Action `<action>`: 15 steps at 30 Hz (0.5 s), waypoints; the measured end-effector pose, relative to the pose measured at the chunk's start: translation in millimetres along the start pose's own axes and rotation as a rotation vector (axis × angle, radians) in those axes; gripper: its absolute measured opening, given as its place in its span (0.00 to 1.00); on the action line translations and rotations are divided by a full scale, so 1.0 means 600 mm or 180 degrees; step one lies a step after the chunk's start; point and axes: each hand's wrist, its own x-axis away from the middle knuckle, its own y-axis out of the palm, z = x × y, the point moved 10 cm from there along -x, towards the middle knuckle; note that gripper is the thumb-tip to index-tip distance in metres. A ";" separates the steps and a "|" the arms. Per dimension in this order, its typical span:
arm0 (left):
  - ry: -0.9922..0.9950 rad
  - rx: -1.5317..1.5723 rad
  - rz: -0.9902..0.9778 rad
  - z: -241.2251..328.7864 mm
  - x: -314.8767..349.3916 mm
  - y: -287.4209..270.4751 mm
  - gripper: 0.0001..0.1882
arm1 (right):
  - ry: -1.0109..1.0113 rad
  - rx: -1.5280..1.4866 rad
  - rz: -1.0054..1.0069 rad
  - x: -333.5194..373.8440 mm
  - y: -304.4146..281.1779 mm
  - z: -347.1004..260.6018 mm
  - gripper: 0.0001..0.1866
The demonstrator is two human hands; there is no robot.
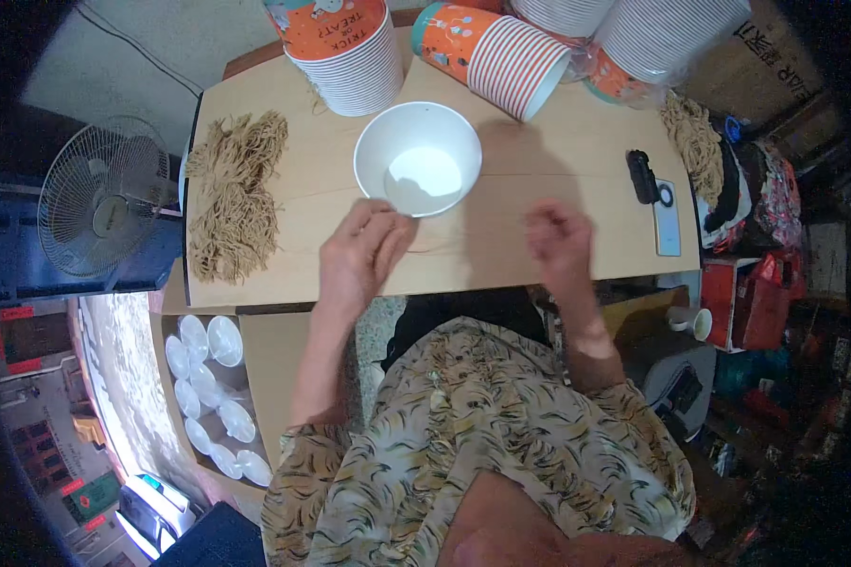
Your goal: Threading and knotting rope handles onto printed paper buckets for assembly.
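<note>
A white paper tub [373,142] stands on the table with its mouth up, its inside lit and partly shaded. At its near rim is my left hand [361,253], fingers closed and pinching the edge. My right hand [563,244] hovers over the table to the right of the tub, apart from it. Its fingers are curled together and slightly blurred; whatever they may hold is too small to make out. Two bundles of tan twisted cord, a far bundle [241,151] and a near bundle [232,236], lie left of the tub.
Behind the tub stand a stack of orange-printed paper tubs [350,66] and a toppled stack [501,61]. A phone [668,227] and a black gadget [641,177] lie at right, near more cord [695,146]. Below left, a carton [265,378] holds clear plastic cups; a fan [109,203] stands beyond.
</note>
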 end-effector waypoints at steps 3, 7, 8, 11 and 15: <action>-0.0108 0.0024 -0.0084 -0.015 -0.022 -0.003 0.09 | -0.1421 -0.0395 0.0575 0.018 -0.078 -0.180 0.08; 0.0103 -0.0159 -0.0250 -0.046 -0.016 0.028 0.10 | -0.2474 -0.0122 0.1182 0.066 -0.091 -0.301 0.06; 0.0098 -0.0147 -0.0256 -0.045 -0.013 0.030 0.10 | -0.2683 0.0055 0.1199 0.069 -0.080 -0.308 0.06; 0.0162 -0.0459 -0.0147 -0.033 0.014 0.025 0.12 | -0.2363 0.0484 0.0725 0.044 -0.018 -0.256 0.06; 0.0415 -0.0859 0.0243 -0.030 0.060 0.026 0.14 | -0.1728 0.1588 -0.0270 -0.006 0.115 -0.111 0.07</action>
